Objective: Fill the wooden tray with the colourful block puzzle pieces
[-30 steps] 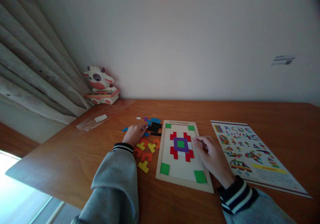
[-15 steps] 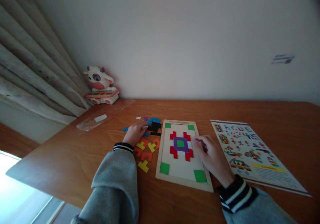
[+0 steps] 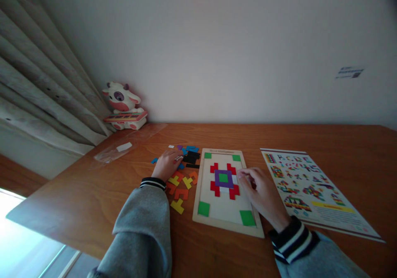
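Resting over the loose pieces on the counter (image 3: 93, 203), the left hand (image 3: 167, 165) appears to pinch a small white puzzle piece (image 3: 179, 158) between thumb and fingers, just beside the flat black pieces (image 3: 191, 157). That white piece lies left of the wooden puzzle board (image 3: 218, 214); its long axis is too small to read. The right hand (image 3: 263, 192) is far nearer the board's pattern: its fingers are curled in over the board's right side, close to the purple frame (image 3: 217, 178) and upper right red piece (image 3: 231, 168). Whether they grip anything, I cannot tell. The board's long axis runs away from the person.
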{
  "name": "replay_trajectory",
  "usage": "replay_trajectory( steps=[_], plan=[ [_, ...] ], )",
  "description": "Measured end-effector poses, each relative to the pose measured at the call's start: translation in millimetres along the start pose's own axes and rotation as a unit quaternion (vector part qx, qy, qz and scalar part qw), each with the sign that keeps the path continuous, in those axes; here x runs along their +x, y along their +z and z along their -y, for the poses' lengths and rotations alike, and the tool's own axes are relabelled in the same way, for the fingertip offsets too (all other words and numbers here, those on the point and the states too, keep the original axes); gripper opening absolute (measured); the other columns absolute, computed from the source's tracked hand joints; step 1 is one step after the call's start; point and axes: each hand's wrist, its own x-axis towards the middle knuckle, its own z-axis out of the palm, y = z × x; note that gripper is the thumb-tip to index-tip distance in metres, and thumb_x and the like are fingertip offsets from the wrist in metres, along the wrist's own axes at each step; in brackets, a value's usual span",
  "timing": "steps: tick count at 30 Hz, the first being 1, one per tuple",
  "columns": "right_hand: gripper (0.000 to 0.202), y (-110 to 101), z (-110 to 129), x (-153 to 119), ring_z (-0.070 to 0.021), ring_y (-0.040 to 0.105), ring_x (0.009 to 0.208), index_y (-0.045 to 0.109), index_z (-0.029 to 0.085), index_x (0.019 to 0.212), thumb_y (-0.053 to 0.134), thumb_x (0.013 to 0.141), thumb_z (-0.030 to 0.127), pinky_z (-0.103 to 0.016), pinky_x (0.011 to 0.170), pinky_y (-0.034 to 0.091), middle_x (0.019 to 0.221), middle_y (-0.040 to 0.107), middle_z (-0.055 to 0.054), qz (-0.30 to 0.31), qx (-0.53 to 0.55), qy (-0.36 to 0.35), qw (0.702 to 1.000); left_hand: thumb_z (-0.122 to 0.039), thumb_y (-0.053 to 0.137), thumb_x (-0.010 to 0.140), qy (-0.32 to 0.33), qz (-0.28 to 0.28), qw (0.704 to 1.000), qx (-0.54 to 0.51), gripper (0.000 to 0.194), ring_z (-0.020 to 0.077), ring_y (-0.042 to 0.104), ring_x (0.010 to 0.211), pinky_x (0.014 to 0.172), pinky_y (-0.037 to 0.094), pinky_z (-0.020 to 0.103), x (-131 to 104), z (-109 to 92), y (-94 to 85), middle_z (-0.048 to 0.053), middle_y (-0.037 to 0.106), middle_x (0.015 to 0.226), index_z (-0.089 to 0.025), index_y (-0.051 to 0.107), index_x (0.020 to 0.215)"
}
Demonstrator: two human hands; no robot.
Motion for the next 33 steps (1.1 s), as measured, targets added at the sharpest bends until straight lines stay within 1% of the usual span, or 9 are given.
replay_trajectory(
  steps=[2, 4, 7, 13, 17, 21, 24, 29, 33],
  plan=[
    [0.03, -0.2, 0.5, -0.1, -0.0234, 0.062, 0.087, 0.067, 0.019, 0.097, 0.05, 0.094, 0.044, -0.038, 0.078, 0.05, 0.098, 0.066, -0.01, 0.0, -0.001, -0.001, 1.0, -0.032, 0.061, 0.09, -0.039, -0.004, 0.999, 0.013, 0.023, 0.0229, 0.067, 0.104, 0.097, 0.051, 0.035, -0.3, -0.9, -1.4, 0.005, 0.074, 0.111, -0.024, 0.071, 0.11],
    [0.03, -0.3, 0.9, 0.0, -0.0233, 0.062, 0.086, 0.067, 0.02, 0.097, 0.051, 0.094, 0.045, -0.038, 0.076, 0.05, 0.097, 0.066, -0.01, -0.003, 0.001, 0.0, 1.0, -0.037, 0.06, 0.091, -0.073, 0.014, 0.997, 0.02, 0.024, 0.0236, 0.069, 0.1, 0.092, 0.052, 0.034, -0.9, -1.4, -2.4, 0.005, 0.075, 0.107, -0.025, 0.072, 0.109],
    [0.029, -0.1, 1.2, 0.3, -0.0232, 0.062, 0.085, 0.067, 0.02, 0.096, 0.051, 0.093, 0.045, -0.038, 0.076, 0.051, 0.097, 0.067, -0.01, -0.007, 0.004, 0.001, 1.0, -0.039, 0.057, 0.093, -0.09, 0.042, 0.995, 0.024, 0.024, 0.0229, 0.071, 0.093, 0.085, 0.053, 0.031, -1.5, -2.4, -3.3, 0.004, 0.077, 0.098, -0.026, 0.074, 0.104],
    [0.029, 0.0, 1.5, 0.5, -0.023, 0.062, 0.084, 0.066, 0.02, 0.095, 0.051, 0.092, 0.044, -0.038, 0.075, 0.05, 0.096, 0.067, -0.01, -0.011, 0.002, 0.0, 1.0, -0.033, 0.056, 0.094, -0.078, 0.053, 0.995, 0.018, 0.022, 0.0207, 0.071, 0.091, 0.083, 0.053, 0.028, -0.3, -7.2, -6.0, 0.003, 0.077, 0.098, -0.025, 0.074, 0.102],
    [0.029, -0.1, 1.6, 0.4, -0.0231, 0.062, 0.085, 0.066, 0.02, 0.095, 0.05, 0.092, 0.043, -0.038, 0.076, 0.05, 0.096, 0.066, -0.01, -0.007, 0.001, 0.002, 1.0, -0.031, 0.056, 0.093, -0.072, 0.051, 0.996, 0.006, 0.024, 0.0208, 0.07, 0.096, 0.087, 0.053, 0.029, -0.5, -7.1, -5.0, 0.003, 0.076, 0.103, -0.024, 0.072, 0.11],
    [0.03, 0.0, 1.2, 0.2, -0.0228, 0.062, 0.085, 0.066, 0.019, 0.096, 0.049, 0.093, 0.043, -0.038, 0.076, 0.051, 0.097, 0.066, -0.01, -0.004, 0.003, -0.001, 1.0, -0.029, 0.057, 0.092, -0.05, 0.043, 0.998, 0.002, 0.023, 0.0209, 0.069, 0.098, 0.09, 0.052, 0.03, -1.3, -4.7, -2.9, 0.004, 0.075, 0.106, -0.023, 0.071, 0.11],
    [0.028, 0.2, 0.9, 0.1, -0.0225, 0.062, 0.085, 0.066, 0.019, 0.096, 0.05, 0.093, 0.042, -0.038, 0.076, 0.051, 0.097, 0.066, -0.01, -0.005, 0.0, -0.005, 1.0, -0.028, 0.057, 0.091, -0.035, 0.041, 0.999, -0.006, 0.022, 0.0201, 0.068, 0.1, 0.091, 0.053, 0.029, -1.4, -4.0, -3.2, 0.004, 0.073, 0.11, -0.024, 0.07, 0.109],
    [0.028, 0.5, 1.1, -0.1, -0.0228, 0.063, 0.087, 0.067, 0.02, 0.097, 0.05, 0.093, 0.042, -0.038, 0.077, 0.051, 0.097, 0.066, -0.01, -0.005, -0.002, -0.008, 1.0, -0.026, 0.054, 0.093, -0.018, 0.044, 0.999, -0.005, 0.022, 0.0193, 0.069, 0.097, 0.086, 0.053, 0.027, -1.9, -4.9, -4.3, 0.003, 0.073, 0.108, -0.025, 0.071, 0.107],
    [0.028, -0.1, 2.5, -0.2, -0.0225, 0.063, 0.086, 0.067, 0.021, 0.096, 0.049, 0.093, 0.043, -0.038, 0.076, 0.051, 0.097, 0.066, -0.01, -0.002, -0.001, -0.003, 1.0, -0.027, 0.054, 0.093, -0.025, 0.047, 0.999, 0.002, 0.019, 0.0189, 0.071, 0.089, 0.081, 0.054, 0.027, -2.7, -5.9, -3.7, 0.003, 0.075, 0.1, -0.024, 0.072, 0.099]
  ],
)
